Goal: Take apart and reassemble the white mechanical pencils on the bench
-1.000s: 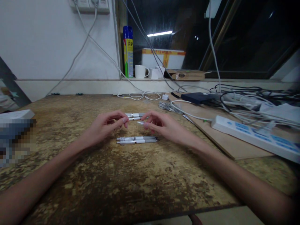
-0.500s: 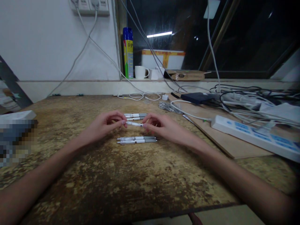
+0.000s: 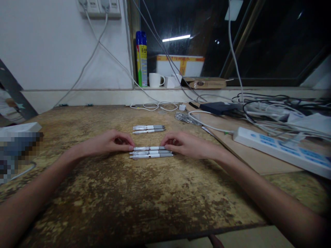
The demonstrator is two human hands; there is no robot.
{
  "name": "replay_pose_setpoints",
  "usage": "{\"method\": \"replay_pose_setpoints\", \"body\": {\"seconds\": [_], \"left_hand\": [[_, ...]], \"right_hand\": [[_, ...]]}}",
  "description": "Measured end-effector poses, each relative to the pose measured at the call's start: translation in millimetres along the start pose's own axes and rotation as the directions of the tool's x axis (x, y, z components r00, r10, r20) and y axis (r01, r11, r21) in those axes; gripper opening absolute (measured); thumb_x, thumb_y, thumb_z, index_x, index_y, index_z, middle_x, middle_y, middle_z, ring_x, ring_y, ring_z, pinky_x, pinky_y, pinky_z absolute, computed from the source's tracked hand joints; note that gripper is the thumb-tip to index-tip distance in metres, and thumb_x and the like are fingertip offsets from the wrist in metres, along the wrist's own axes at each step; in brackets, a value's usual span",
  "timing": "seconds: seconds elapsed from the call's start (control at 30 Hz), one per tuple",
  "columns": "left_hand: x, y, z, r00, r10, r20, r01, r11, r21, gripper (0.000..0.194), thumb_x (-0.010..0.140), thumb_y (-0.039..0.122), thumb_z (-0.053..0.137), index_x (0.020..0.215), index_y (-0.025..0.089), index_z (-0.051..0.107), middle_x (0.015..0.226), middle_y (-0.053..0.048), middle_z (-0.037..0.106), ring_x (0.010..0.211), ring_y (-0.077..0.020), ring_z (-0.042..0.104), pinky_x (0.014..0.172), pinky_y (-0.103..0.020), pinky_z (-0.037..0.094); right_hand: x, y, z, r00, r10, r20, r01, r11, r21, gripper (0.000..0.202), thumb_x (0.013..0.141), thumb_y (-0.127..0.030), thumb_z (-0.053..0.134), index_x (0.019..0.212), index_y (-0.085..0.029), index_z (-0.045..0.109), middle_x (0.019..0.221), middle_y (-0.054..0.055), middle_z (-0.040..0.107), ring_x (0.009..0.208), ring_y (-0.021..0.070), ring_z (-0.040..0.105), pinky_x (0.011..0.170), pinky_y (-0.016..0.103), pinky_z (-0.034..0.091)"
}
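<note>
Between my two hands lies a white and grey pen, level across the middle of the worn table. My left hand pinches its left end, and my right hand pinches the grey right end. Just below it, on the near side, two similar pens lie side by side, very close to the held one. Farther back, a second group of like pens rests parallel on the table, touched by neither hand.
A white power strip and a brown board lie at the right, with tangled cables behind. A crumpled clear bag sits beyond the pens. On the sill stand a spray can and a white mug.
Both hands have moved toward me with the pen, from beside the far group to beside the near pens. The far group now shows in full.
</note>
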State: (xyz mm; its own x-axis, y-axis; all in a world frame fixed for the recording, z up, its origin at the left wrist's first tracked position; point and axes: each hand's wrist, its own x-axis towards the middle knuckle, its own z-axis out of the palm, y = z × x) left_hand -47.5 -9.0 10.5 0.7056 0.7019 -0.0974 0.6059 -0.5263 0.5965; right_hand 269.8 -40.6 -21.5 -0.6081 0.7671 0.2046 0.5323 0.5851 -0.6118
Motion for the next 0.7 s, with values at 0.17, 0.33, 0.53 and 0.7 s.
{"method": "replay_pose_setpoints", "body": {"seconds": [0.17, 0.33, 0.53, 0.7], "left_hand": [[-0.8, 1.3, 0.7, 0.998, -0.031, 0.055, 0.031, 1.000, 0.007, 0.034, 0.090, 0.050, 0.064, 0.103, 0.022, 0.077, 0.089, -0.003, 0.073, 0.079, -0.0174, 0.060, 0.065, -0.024, 0.041], [-1.0, 5.0, 0.3, 0.998, -0.038, 0.055, 0.038, 0.999, 0.010, 0.034, 0.089, 0.049, 0.065, 0.104, 0.021, 0.077, 0.092, -0.004, 0.073, 0.082, -0.0183, 0.061, 0.067, -0.025, 0.041], [-0.1, 4.7, 2.3, 1.000, -0.021, 0.023, 0.021, 1.000, 0.000, 0.032, 0.092, 0.048, 0.062, 0.103, 0.022, 0.078, 0.097, -0.004, 0.076, 0.086, -0.0194, 0.064, 0.074, -0.026, 0.044], [2.0, -0.7, 6.1, 0.996, 0.019, -0.086, -0.018, 1.000, 0.006, 0.036, 0.093, 0.051, 0.058, 0.104, 0.023, 0.078, 0.096, -0.004, 0.076, 0.087, -0.0212, 0.065, 0.076, -0.029, 0.046]], "right_hand": [[-0.1, -8.4, -2.8, 0.997, 0.049, 0.058, -0.050, 0.999, 0.004, 0.023, 0.095, -0.035, 0.061, 0.105, -0.018, 0.073, 0.091, 0.005, 0.071, 0.078, 0.0170, 0.061, 0.069, 0.030, 0.047], [-1.3, -15.5, -6.4, 0.990, 0.072, 0.120, -0.070, 0.997, -0.023, 0.033, 0.085, -0.040, 0.073, 0.109, -0.017, 0.071, 0.089, 0.003, 0.068, 0.076, 0.0161, 0.058, 0.064, 0.028, 0.043], [-1.1, -10.0, -5.7, 0.990, 0.046, 0.130, -0.043, 0.999, -0.024, 0.030, 0.085, -0.034, 0.073, 0.111, -0.019, 0.069, 0.092, 0.003, 0.066, 0.079, 0.0157, 0.057, 0.068, 0.027, 0.043], [-0.5, -10.1, -4.8, 0.988, 0.059, 0.140, -0.057, 0.998, -0.015, 0.031, 0.084, -0.035, 0.073, 0.111, -0.019, 0.069, 0.090, 0.002, 0.066, 0.077, 0.0154, 0.056, 0.065, 0.027, 0.043]]}}
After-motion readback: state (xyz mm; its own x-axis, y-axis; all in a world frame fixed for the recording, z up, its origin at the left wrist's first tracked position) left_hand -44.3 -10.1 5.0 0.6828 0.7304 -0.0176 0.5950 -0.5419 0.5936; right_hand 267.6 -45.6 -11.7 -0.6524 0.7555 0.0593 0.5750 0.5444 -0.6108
